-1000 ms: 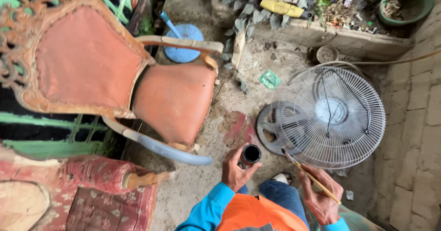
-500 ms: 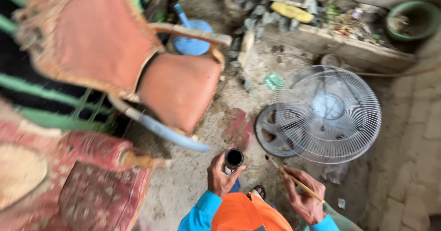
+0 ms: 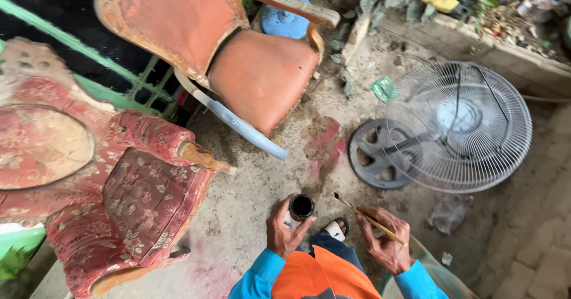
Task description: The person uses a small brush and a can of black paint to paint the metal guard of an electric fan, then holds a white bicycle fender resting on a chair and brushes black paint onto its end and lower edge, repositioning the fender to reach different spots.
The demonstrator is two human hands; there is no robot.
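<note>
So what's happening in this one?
A person crouches on a dirty concrete floor. The left hand holds a small open can of dark paint; the right hand holds a thin paintbrush, its tip near the can. An orange armchair, a red floral armchair and a fan stand around.

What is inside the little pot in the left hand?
The pot, held in the left hand, is open, and its inside looks black and dark, like a liquid. How full it is cannot be seen. The right hand holds a thin brush beside it.
</note>
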